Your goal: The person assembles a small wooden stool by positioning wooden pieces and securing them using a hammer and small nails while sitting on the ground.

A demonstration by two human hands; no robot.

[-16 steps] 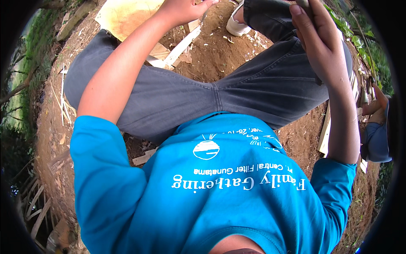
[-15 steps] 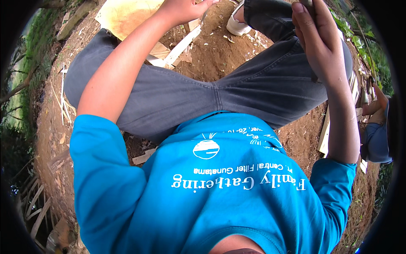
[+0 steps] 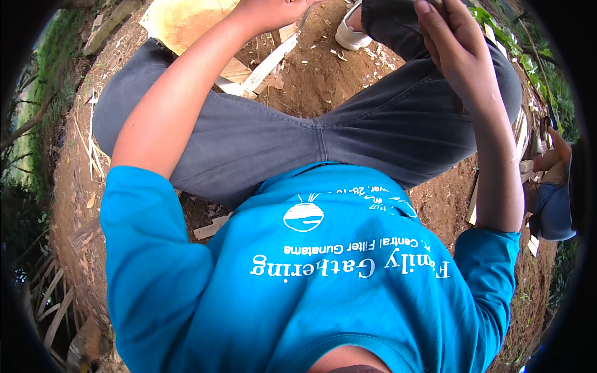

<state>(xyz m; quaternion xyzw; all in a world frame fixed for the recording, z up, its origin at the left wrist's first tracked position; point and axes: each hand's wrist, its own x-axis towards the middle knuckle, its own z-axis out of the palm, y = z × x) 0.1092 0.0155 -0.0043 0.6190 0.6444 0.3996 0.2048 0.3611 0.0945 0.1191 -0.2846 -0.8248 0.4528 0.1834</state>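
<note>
- Reaching forward over the left knee, the left hand (image 3: pixel 273 11) is seen at the upper edge of the view, curled shut around something thin and dark — only a short curved piece (image 3: pixel 303 18) shows below the fist, so what kind of tool it is cannot be told
- Just under and to the right of that grip a pale wooden strip (image 3: pixel 270 62) lies on the bare brown soil (image 3: pixel 317 81), with a broad pale board (image 3: pixel 186 22) to the grip's left and wood chips scattered around
- The right hand (image 3: pixel 457 56) is raised above the right thigh, fingers bent inward toward the palm; a small dark end shows at its top near the frame edge, but whether anything is truly clamped there cannot be told
- Grey trousers (image 3: pixel 261 143) and a light shoe (image 3: pixel 351 34) lie close to the left grip — the shoe just to its right
- Another person's hand (image 3: pixel 556 146) and blue clothing are seen well apart, far to the right of the right hand
- A slip is judged the main risk: with the foot so close beside the left grip, a glancing stroke off the strip could send the held piece toward the shoe or shin
- Loose chips and soft soil could let the strip shift under pressure, and the working point sits at the very rim of the view, poorly seen
</note>
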